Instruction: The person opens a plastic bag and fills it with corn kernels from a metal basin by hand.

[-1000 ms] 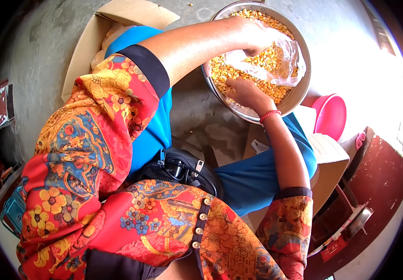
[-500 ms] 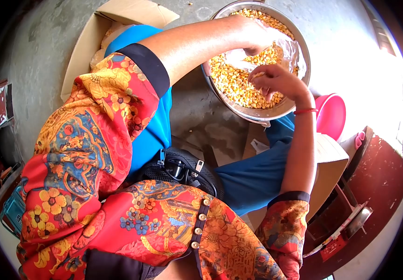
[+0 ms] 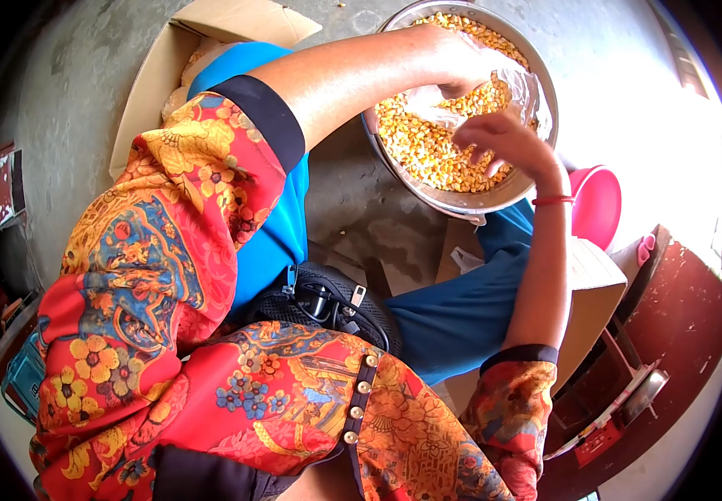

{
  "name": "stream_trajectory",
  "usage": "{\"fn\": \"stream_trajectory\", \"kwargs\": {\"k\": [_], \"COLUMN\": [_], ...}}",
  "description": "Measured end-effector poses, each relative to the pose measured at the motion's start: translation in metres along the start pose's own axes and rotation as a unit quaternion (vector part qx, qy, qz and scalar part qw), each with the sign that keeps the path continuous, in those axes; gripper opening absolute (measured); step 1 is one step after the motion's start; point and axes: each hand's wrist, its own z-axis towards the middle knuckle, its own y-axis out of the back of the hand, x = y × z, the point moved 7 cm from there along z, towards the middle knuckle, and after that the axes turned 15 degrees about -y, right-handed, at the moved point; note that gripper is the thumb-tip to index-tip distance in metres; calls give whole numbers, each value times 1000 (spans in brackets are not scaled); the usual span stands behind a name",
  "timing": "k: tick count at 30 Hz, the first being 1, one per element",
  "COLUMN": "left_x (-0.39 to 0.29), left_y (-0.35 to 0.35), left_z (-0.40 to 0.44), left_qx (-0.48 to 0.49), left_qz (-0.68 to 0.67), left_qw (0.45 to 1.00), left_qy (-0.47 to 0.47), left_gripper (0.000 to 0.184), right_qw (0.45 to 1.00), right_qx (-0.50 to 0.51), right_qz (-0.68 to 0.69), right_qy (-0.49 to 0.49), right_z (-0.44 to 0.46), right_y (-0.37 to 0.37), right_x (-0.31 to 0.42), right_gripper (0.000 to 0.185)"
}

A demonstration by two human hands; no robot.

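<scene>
We see the bag (image 3: 528, 92) lying in the pot (image 3: 459, 202), just beyond the curled fingers of our right hand (image 3: 507, 142) and right at those of our left hand (image 3: 461, 68). The left is the nearer: it appears closed on the bag's edge, though glare and the back of the hand hide the fingertips. The right fingers are bent and loosely parted above the corn (image 3: 419, 149); since the palm is turned from us, we cannot tell whether they hold any, nor whether they touch the film behind them. The bag's visible part runs sideways, from below the left fingers to the pot's wall beyond the right ones; crumpled as it is, we cannot make out a true long axis. It looks thin, clear and wrinkled, with bright folds on the side away from the left fingers, and yellow kernels show between its edges. Around it, below both sets of fingers, the corn spreads loose and glossy, yellow to orange with paler bits.
</scene>
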Motion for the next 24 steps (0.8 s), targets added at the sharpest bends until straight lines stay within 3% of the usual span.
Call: {"fn": "stream_trajectory", "kwargs": {"k": [1,4,5,7,11,15,18,22,24], "left_x": [-2,-5,-7,-7,-11,-8,-11,-5,4], "left_y": [0,1,2,1,7,5,6,0,3], "left_z": [0,-1,-3,-5,-4,-6,-5,3,9], "left_qx": [15,22,29,37,10,28,31,11,-56], "left_qz": [12,-2,-4,-7,10,24,26,30,-8], "left_qw": [1000,999,999,999,1000,999,999,999,998], "left_qy": [-4,-30,-24,-16,7,-4,-30,-19,35], "left_gripper": [34,34,34,33,33,30,27,25,24], "right_qw": [999,985,910,925,942,938,991,991,993], "right_qx": [44,-47,-187,-192,-117,-109,-2,37,48], "right_qz": [-24,-166,-302,-293,-312,-309,-132,-130,-106], "right_qy": [-15,28,212,148,43,110,8,-11,-7], "right_z": [4,28,47,57,65,67,61,42,28], "right_y": [-18,-37,-42,-52,-75,-82,-67,-47,-36], "right_x": [0,-8,-17,-23,-24,-22,-30,-18,-9], "right_gripper": [24,27,37,44,38,32,21,20,20]}}
